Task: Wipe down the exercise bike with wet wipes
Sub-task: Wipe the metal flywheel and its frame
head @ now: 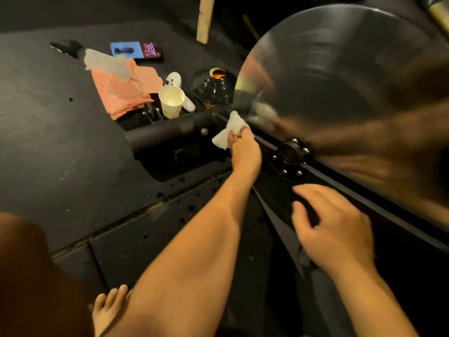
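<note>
The exercise bike's big shiny flywheel [340,76] fills the upper right, above its black frame [279,190] and round front stabiliser bar [160,135]. My left hand [245,154] reaches forward and pinches a crumpled white wet wipe [230,132] against the frame, just below the flywheel's lower left rim. My right hand [332,229] rests on the black frame nearer to me, fingers spread and loosely bent, holding nothing. A bolted hub [291,154] sits between the two hands.
On the dark rubber floor beyond the bar lie a pink cloth [124,93] with a used wipe [107,63] on it, a paper cup [171,100], a white toy [177,81], a black cone-shaped object [212,88], a phone [136,49]. My bare foot [109,307] shows at the bottom left.
</note>
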